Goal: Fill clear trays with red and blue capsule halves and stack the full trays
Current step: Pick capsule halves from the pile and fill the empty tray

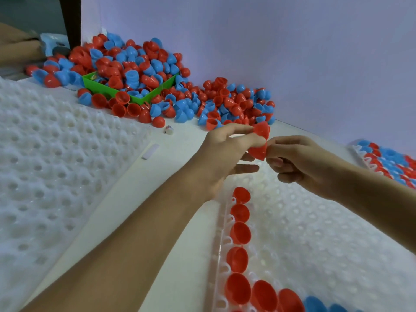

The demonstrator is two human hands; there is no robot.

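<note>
My left hand (221,154) pinches a red capsule half (262,129) between thumb and fingertips, above the clear tray (315,221) in front of me. My right hand (299,161) pinches a second red half (258,152) just below the first, and the two halves touch. The tray holds a column of red halves (239,230) along its left edge. More red halves and a few blue halves (315,306) sit in its near row. A big heap of loose red and blue halves (139,70) lies against the back wall.
A green bin (101,87) sits buried in the heap. A stack of clear trays (45,158) covers the left side. A filled tray (391,161) of red and blue halves lies at the far right. Another person's arm (15,46) shows at top left.
</note>
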